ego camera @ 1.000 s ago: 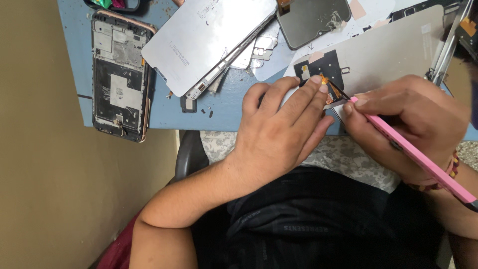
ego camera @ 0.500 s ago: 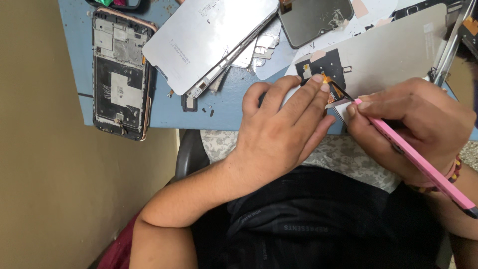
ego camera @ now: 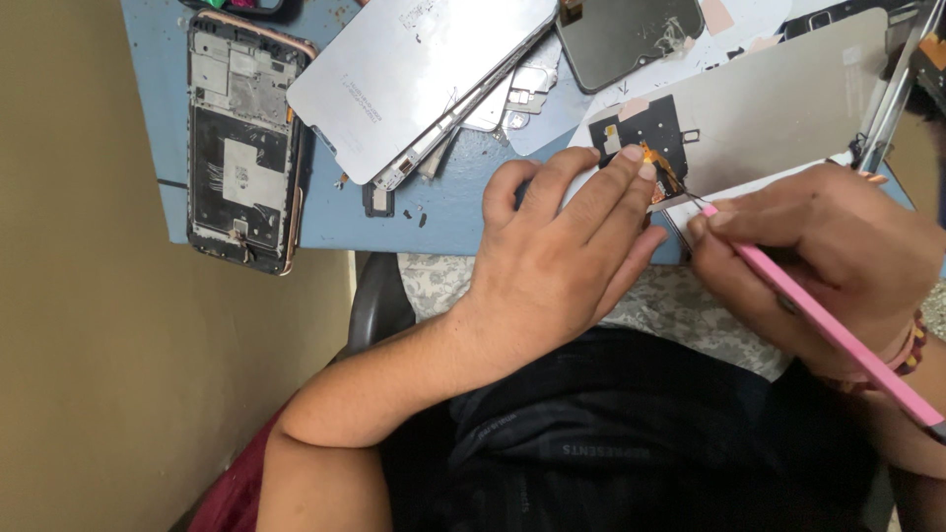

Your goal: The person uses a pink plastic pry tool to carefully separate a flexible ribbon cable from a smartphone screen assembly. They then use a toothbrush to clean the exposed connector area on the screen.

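Pink-handled tool point(ego camera: 818, 320) is being gripped in the closed right hand point(ego camera: 818, 261), its fine tip probing the orange flex connector point(ego camera: 658, 167) on the grey display panel point(ego camera: 778, 108) at the blue surface point(ego camera: 443, 212) edge; the left hand point(ego camera: 557, 246), fingers flat and holding nothing, is pinning it; next move likely needs gentle, steady prying.

free: bare desk point(ego camera: 453, 212) strip between phone frame point(ego camera: 243, 148) and left hand point(ego camera: 562, 261) | blocked: panel stack point(ego camera: 424, 79) above strip, screen point(ego camera: 631, 34) top | tight: right hand point(ego camera: 818, 266) with pink tool point(ego camera: 828, 330) beside left over back panel point(ego camera: 778, 108)
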